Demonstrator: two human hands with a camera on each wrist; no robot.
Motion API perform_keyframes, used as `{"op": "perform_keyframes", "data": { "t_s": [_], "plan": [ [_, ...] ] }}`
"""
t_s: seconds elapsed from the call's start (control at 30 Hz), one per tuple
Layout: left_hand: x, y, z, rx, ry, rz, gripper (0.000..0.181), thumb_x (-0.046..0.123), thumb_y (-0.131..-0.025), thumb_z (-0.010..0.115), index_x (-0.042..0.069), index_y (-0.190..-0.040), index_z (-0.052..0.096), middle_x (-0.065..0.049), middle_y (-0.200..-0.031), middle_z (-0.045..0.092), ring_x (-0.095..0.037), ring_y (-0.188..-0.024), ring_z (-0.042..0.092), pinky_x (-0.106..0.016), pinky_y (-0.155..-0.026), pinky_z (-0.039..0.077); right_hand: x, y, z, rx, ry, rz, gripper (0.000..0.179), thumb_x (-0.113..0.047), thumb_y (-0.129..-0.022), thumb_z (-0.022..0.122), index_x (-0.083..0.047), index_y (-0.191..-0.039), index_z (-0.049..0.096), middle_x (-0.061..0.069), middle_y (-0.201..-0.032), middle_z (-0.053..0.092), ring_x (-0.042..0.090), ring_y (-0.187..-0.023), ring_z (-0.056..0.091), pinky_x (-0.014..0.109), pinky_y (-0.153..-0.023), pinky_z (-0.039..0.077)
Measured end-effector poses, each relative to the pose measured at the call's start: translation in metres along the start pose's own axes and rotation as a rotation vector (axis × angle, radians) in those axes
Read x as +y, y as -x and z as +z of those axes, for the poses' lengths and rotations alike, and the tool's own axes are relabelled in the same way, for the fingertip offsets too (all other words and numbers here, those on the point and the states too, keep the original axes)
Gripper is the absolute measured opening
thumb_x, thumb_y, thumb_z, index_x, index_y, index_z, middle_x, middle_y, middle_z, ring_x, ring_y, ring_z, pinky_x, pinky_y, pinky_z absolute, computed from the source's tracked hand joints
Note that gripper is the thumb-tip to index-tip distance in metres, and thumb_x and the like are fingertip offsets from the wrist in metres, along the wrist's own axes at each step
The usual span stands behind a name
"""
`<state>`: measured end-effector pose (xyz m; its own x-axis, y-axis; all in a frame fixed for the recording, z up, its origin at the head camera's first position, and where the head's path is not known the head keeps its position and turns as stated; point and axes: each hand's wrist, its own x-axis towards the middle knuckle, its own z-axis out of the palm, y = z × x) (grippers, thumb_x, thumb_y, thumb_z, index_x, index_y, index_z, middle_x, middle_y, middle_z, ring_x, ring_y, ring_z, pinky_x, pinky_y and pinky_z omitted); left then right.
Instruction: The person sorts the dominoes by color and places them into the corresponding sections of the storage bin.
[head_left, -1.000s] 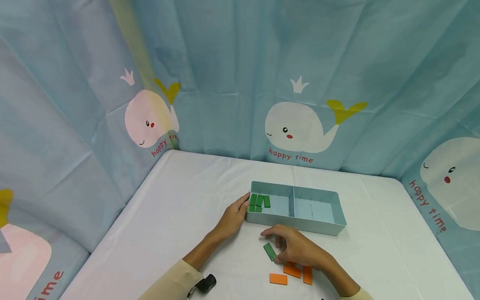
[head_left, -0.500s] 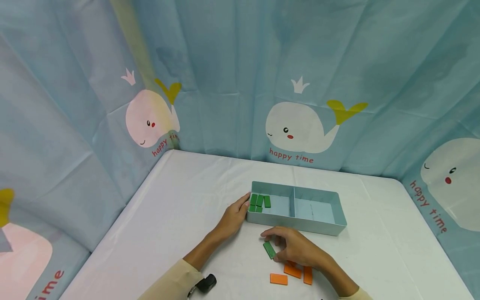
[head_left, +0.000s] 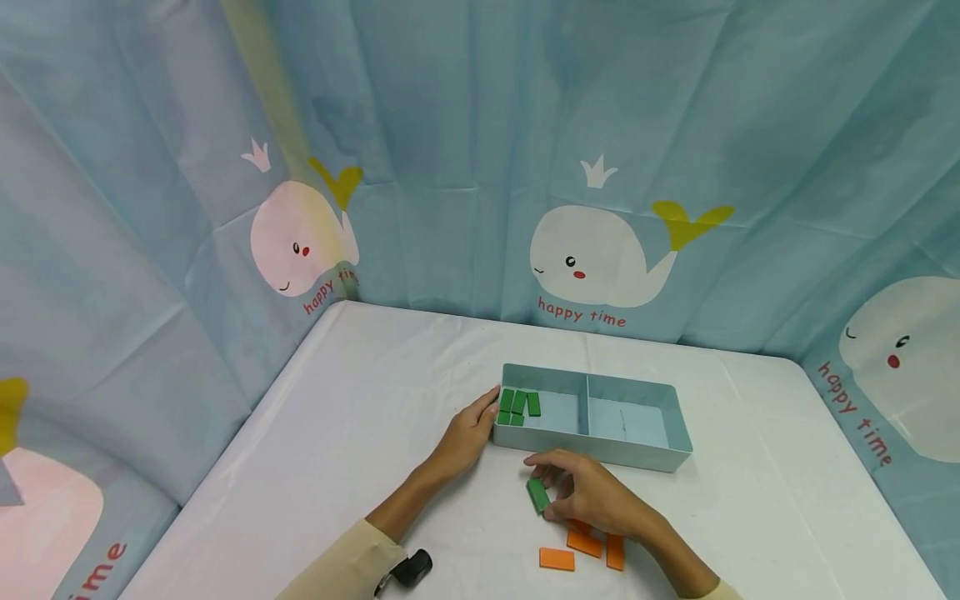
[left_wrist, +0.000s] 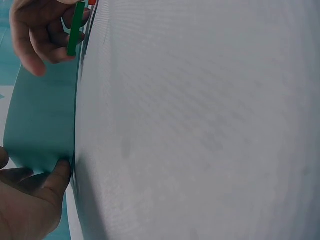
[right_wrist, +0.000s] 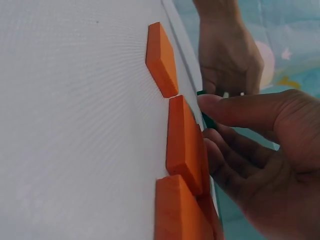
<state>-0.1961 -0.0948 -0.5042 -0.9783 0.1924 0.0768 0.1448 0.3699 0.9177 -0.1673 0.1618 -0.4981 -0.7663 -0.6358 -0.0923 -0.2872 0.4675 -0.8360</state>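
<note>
My right hand (head_left: pixel 596 497) pinches a small green rectangular block (head_left: pixel 537 496) by its edges, in front of the box. In the left wrist view that green block (left_wrist: pixel 76 30) stands on edge between thumb and fingers. My left hand (head_left: pixel 463 440) holds the left end of the light blue two-compartment box (head_left: pixel 592 447), its thumb against the front wall. Several green blocks (head_left: pixel 520 403) lie side by side at the left of the box's left compartment. The right compartment (head_left: pixel 628 417) holds no blocks.
Several orange blocks (head_left: pixel 557 559) lie on the white cloth below the right hand, one partly hidden by it. A black device (head_left: pixel 412 568) sits at the left wrist. A whale-print curtain (head_left: pixel 435 167) rises behind the table.
The green block has shifted slightly toward the box and turned up between the right thumb and fingers, which have closed on it. The left hand and box stay put.
</note>
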Motion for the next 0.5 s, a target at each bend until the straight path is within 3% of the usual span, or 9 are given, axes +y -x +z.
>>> {"op": "perform_keyframes", "data": {
  "t_s": [0.3, 0.5],
  "plan": [
    [-0.002, 0.0, 0.001, 0.005, 0.002, 0.005, 0.052, 0.026, -0.117, 0.041, 0.003, -0.164, 0.038, -0.014, -0.166, 0.043, -0.035, -0.156, 0.036, -0.054, -0.128, 0.032, -0.008, 0.003, -0.002, 0.049, -0.048, -0.029, 0.063, -0.013, -0.086, 0.089, -0.016, -0.144, 0.064, -0.004, -0.121, 0.069, 0.022, -0.108, 0.064, 0.031, -0.089, 0.06],
    [-0.002, -0.001, 0.001, 0.001, -0.019, 0.007, 0.053, 0.027, -0.117, 0.041, 0.002, -0.164, 0.038, -0.014, -0.166, 0.043, -0.035, -0.156, 0.037, -0.053, -0.128, 0.032, -0.012, 0.003, -0.007, 0.127, -0.028, -0.054, 0.063, -0.013, -0.087, 0.089, -0.014, -0.145, 0.064, -0.004, -0.121, 0.069, 0.02, -0.107, 0.065, 0.031, -0.089, 0.061]
  ]
}}
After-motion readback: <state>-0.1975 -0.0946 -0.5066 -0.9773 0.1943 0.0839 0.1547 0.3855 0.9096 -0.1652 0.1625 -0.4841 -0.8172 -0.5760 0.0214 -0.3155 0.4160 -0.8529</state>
